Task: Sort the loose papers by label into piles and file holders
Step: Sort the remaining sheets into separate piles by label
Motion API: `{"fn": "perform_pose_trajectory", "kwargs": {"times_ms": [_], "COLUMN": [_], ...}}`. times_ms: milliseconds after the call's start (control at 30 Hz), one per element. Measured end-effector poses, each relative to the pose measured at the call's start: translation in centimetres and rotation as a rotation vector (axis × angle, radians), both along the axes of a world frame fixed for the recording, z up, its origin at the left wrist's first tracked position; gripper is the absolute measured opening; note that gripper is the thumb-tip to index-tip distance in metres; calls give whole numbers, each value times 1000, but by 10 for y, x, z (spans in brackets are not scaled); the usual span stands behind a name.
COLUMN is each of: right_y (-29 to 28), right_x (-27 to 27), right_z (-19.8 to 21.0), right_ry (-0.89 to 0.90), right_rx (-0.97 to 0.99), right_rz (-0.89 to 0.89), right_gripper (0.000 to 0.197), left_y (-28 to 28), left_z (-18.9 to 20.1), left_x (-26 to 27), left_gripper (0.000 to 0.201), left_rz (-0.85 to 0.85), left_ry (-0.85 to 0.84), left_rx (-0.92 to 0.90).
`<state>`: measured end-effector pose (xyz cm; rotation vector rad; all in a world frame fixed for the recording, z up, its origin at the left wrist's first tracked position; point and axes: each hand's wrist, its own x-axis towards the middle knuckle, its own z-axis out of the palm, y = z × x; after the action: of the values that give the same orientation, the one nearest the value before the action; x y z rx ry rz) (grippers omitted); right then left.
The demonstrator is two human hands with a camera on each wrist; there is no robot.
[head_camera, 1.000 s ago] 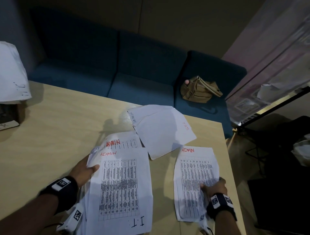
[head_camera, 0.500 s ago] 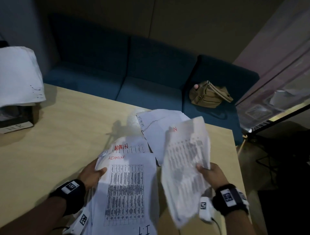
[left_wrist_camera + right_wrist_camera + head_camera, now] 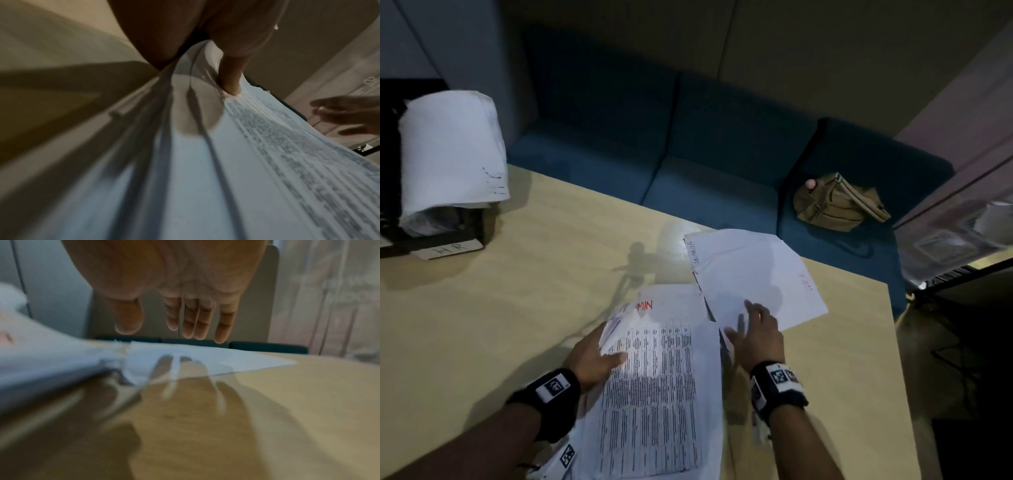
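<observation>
A stack of printed sheets point(image 3: 654, 387) marked ADMIN in red lies on the table's near middle. My left hand point(image 3: 606, 346) grips its raised left edge, thumb point(image 3: 230, 78) on top of the stack point(image 3: 236, 162). Just beyond to the right lie a few white sheets point(image 3: 753, 270), blank side up, with a faint red label. My right hand point(image 3: 743, 322) hovers over their near corner, holding nothing. In the right wrist view its straight fingers point(image 3: 193, 324) hang above the white sheets point(image 3: 205, 360). At far left a black file holder point(image 3: 448, 236) labelled HR holds drooping papers point(image 3: 452, 147).
The wooden table point(image 3: 517, 308) ends close on the right point(image 3: 893, 359), with dark floor beyond. A blue sofa point(image 3: 688, 144) runs behind the table, with a tan bag point(image 3: 839, 202) on its right seat.
The printed sheet my right hand lifted from the table's right side now lies on the ADMIN stack. That hand has let go and moved forward over the white sheets.
</observation>
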<state>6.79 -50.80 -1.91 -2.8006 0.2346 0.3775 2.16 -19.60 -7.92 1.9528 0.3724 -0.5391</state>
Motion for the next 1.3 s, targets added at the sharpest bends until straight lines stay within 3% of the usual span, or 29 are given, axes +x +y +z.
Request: {"fn": "perform_pose_trajectory", "kwargs": {"times_ms": [67, 133, 300, 400, 467, 567, 733, 900, 1033, 1133, 1200, 1300], "right_y": [-11, -11, -3, -12, -14, -6, 6, 6, -8, -2, 6, 15], "right_x": [7, 2, -21, -20, -18, -18, -28, -28, -10, -7, -5, 2], "right_z": [-9, -19, -23, -4, 12, 45, 107, 139, 140, 142, 129, 93], "right_ry": [179, 207, 150, 133, 33, -103, -125, -47, -320, -542, -555, -415], "right_rx": [-100, -152, -129, 15, 89, 214, 348, 246, 192, 303, 380, 430], "right_rz": [84, 129, 135, 51, 104, 169, 278, 406, 241, 27, -73, -186], "right_gripper": [91, 93, 67, 35, 23, 21, 10, 11, 15, 10, 21, 13], "left_y": [-4, -8, -8, -4, -2, 0, 4, 3, 3, 4, 5, 4], "left_z": [2, 5, 7, 10, 16, 25, 25, 22, 21, 21, 20, 20], "left_x": [0, 2, -1, -6, -8, -8, -8, -12, -13, -13, -14, -14], "left_gripper": [73, 65, 60, 56, 48, 43, 44, 46, 46, 47, 46, 43], "left_rz": [24, 10, 8, 36, 27, -41, -24, -1, 65, 105, 108, 132], "left_ry": [21, 14, 2, 45, 51, -20, -41, 1, 32, 30, 4, -14], "left_rx": [-11, -10, -24, -54, -50, 103, 130, 120, 22, -56, -36, -61]}}
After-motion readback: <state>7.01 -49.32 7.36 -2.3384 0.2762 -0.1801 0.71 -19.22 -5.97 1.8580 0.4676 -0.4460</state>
